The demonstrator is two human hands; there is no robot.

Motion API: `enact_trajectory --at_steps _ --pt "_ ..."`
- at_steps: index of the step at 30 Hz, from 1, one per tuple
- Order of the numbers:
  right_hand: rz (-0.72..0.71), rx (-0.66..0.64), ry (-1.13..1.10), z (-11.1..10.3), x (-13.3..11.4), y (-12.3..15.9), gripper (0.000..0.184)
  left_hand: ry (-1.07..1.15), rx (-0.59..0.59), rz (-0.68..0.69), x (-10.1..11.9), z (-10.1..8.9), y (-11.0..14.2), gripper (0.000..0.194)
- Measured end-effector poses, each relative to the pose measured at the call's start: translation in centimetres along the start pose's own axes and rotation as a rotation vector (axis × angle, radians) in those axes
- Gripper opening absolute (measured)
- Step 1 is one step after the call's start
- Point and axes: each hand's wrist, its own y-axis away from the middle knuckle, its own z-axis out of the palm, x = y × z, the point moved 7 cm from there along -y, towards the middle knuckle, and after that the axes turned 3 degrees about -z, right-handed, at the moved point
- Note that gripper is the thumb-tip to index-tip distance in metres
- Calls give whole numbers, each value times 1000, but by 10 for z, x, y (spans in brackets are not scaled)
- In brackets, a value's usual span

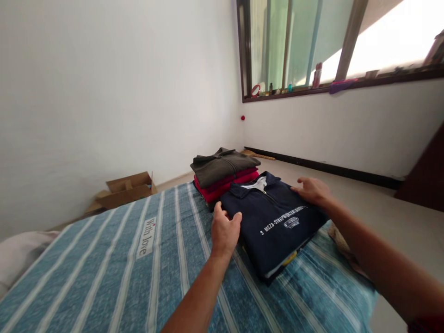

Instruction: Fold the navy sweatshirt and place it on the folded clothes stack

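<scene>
A folded navy shirt [274, 222] with white lettering tops a small pile near the far edge of a blue striped bed cover [138, 259]. My left hand [225, 229] rests on the shirt's left edge, fingers curled over it, thumb apart. My right hand [312, 190] lies flat on the shirt's far right side, fingers stretched out. Just beyond sits a second stack: a folded dark grey garment [222, 167] on red ones [225, 185].
An open cardboard box [125, 188] sits on the floor by the left wall. A window sill [333, 85] with small bottles runs along the far wall. Some beige cloth [342, 240] hangs off the bed's right side, with bare floor beyond.
</scene>
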Motion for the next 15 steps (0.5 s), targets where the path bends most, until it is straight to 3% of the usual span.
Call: enact_trajectory --at_steps 2,3,6,8,10,12,15 --pt "-173 129 156 -12 -36 8 44 -278 93 289 26 -4 -1 51" --pt "-280 163 190 -13 -56 13 44 -398 78 394 35 1 -1 49" --pt "-554 121 223 8 -102 20 48 -639 -133 478 44 28 2 53" --pt "-595 -8 227 34 -109 16 53 -745 -314 417 36 48 6 65" --pt "-565 -145 134 58 -103 9 55 -807 -422 352 25 61 12 74" --pt "-553 -213 -10 69 -96 4 53 -819 -432 332 18 66 17 75" --pt "-569 -217 -136 63 -90 1 47 -787 -380 361 18 63 20 73"
